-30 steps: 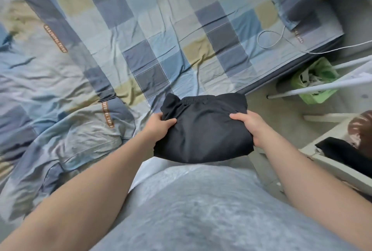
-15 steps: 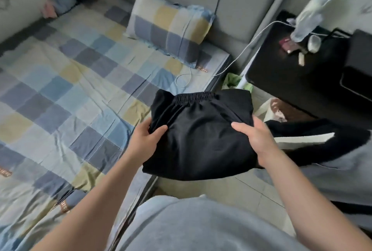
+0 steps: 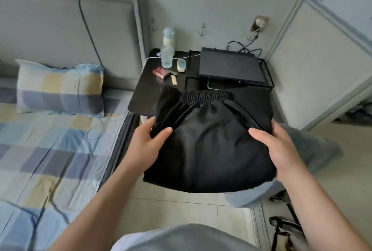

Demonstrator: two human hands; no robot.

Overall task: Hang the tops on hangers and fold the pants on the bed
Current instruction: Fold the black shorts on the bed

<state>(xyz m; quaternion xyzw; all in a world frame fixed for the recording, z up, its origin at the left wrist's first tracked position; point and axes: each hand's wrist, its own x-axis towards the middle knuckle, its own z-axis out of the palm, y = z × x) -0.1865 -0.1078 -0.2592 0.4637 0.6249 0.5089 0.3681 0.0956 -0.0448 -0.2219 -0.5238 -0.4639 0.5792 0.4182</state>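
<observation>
A folded pair of black pants [image 3: 209,144] with an elastic waistband on its far edge hangs in the air between my hands, off the bed and over the floor in front of a black bedside table [image 3: 145,97]. My left hand [image 3: 149,144] grips its left edge, thumb on top. My right hand [image 3: 275,148] grips the right edge the same way. The bed [image 3: 50,150], with a blue, grey and yellow checked sheet, lies to the left. A grey garment [image 3: 310,146] lies under and to the right of the pants, partly hidden.
A checked pillow [image 3: 60,87] leans against the grey padded headboard [image 3: 66,29]. The table holds a bottle [image 3: 168,49], a red box [image 3: 161,72], small items and a black device [image 3: 231,65] on a wire rack. A white cable [image 3: 100,127] trails onto the bed. Black hangers [image 3: 285,228] sit lower right.
My view has swung from the bed toward the bedside table. Both hands have carried the folded pants off the bed's edge to the right, still gripping both sides.
</observation>
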